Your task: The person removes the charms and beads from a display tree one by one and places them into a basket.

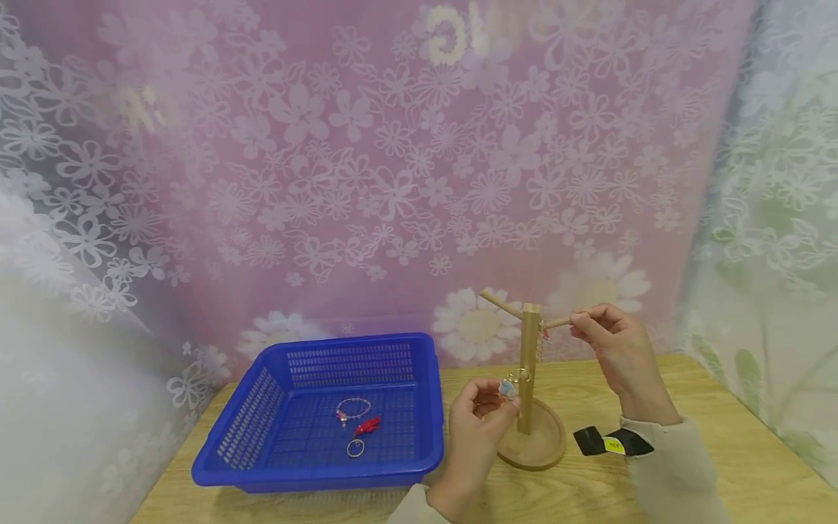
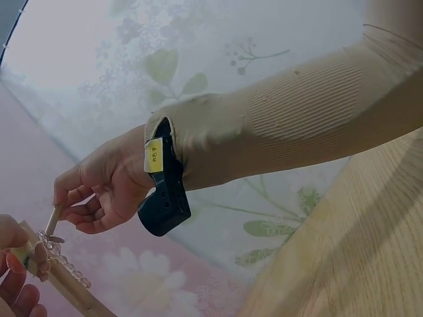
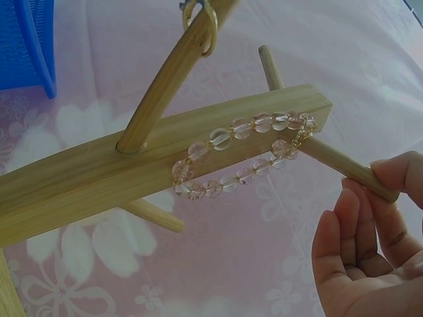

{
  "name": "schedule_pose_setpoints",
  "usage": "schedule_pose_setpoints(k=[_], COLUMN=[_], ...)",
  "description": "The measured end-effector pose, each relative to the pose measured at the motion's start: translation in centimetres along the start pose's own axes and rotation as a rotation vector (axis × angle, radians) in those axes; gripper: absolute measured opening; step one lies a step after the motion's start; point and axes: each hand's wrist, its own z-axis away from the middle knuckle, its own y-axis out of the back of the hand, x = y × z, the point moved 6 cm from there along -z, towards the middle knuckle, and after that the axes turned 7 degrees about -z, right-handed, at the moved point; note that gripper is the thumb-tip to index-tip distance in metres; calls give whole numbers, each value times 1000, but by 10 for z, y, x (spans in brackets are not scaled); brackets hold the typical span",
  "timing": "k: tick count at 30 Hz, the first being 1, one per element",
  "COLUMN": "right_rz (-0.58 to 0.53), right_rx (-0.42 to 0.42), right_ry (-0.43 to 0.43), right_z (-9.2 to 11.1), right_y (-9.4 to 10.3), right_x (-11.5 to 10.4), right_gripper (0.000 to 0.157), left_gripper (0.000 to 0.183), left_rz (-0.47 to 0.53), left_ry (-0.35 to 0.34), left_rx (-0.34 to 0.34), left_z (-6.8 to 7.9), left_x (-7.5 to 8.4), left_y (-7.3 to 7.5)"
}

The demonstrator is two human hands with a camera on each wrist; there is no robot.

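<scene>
A wooden peg stand (image 1: 529, 356) with a round base stands on the table. My right hand (image 1: 618, 349) pinches the tip of one of its upper pegs (image 3: 350, 170) between thumb and fingers. From that peg hangs a bracelet of clear, pinkish beads (image 3: 220, 139), lying along the post. Lower down, my left hand (image 1: 474, 426) pinches a keychain's blue and white charm (image 1: 507, 389) in front of the post. The keychain's gold ring (image 3: 211, 39) overlaps a lower peg (image 3: 158, 92) in the right wrist view. Part of the charm is hidden by my left fingers.
Left of the stand, a blue plastic basket (image 1: 435, 407) sits on the wooden table (image 1: 727, 437). Inside lie a beaded bracelet (image 1: 342, 415) and a red keychain (image 1: 369, 426) with a gold ring. A flowered curtain (image 1: 393, 182) hangs behind. A black wrist camera (image 1: 592, 441) sticks out from my right sleeve.
</scene>
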Motion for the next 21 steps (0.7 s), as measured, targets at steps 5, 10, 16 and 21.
schedule_pose_setpoints(k=[5, 10, 16, 21], right_rz=[2, 17, 8, -2], right_rx=[-9, -20, -24, -30], right_ry=[6, 13, 18, 13], right_z=[0, 0, -1, -1], right_y=[-1, 1, 1, 0], right_x=[0, -2, -2, -2], right_gripper=[12, 12, 11, 10], left_gripper=[23, 23, 25, 25], left_rz=[-10, 12, 30, 44], left_ry=[-10, -17, 2, -8], left_rx=[-4, -13, -7, -8], left_z=[0, -1, -2, -5], left_x=[3, 8, 11, 12], left_y=[3, 4, 6, 7])
